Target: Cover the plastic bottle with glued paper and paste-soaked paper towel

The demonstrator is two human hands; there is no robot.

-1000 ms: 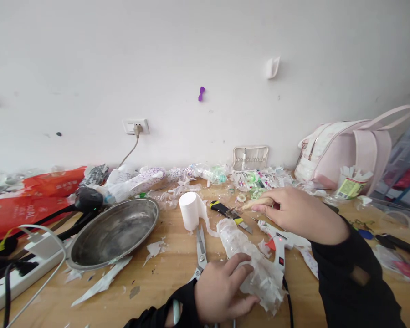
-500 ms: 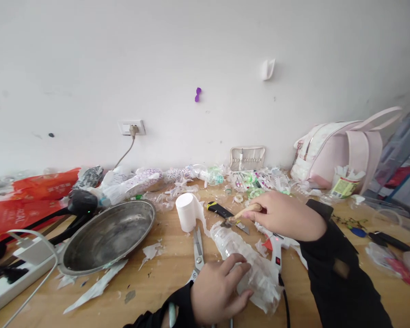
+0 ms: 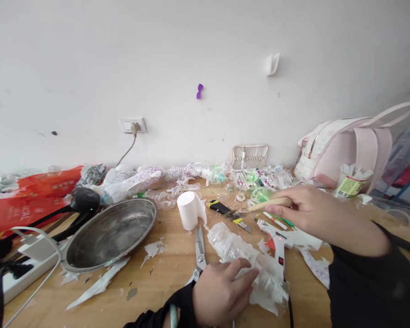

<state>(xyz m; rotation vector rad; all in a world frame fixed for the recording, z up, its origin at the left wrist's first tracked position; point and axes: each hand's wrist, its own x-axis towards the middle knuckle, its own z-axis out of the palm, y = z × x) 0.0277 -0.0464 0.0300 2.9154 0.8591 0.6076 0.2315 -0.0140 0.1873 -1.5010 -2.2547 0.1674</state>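
A brush with a wooden handle [image 3: 264, 205] is pinched in my right hand [image 3: 302, 212], its dark bristles over the yellow-and-black utility knife [image 3: 218, 207]. Below it lies a clear plastic bottle [image 3: 225, 241] partly covered in wrinkled white tissue. My left hand [image 3: 223, 291] rests on the near side of this bottle with its fingers apart, holding nothing else. Beside that hand are scissors [image 3: 200, 260], blades pointing away. Behind them stands a white tissue roll [image 3: 187, 210] with a loose end hanging. To the right of the bottle is a white glue gun [image 3: 279, 248].
A round metal pan [image 3: 112, 234] lies at left, near a power strip [image 3: 20, 275] with cables and red plastic bags [image 3: 30, 200]. Plastic scraps and wrapped pieces line the wall. A pink backpack [image 3: 345, 146] and a cup of white strips [image 3: 353, 182] are at the back right.
My right hand has moved right with the brush, whose bristles are now off the bottle's top end. My left hand stays on the bottle. The view has shifted slightly.
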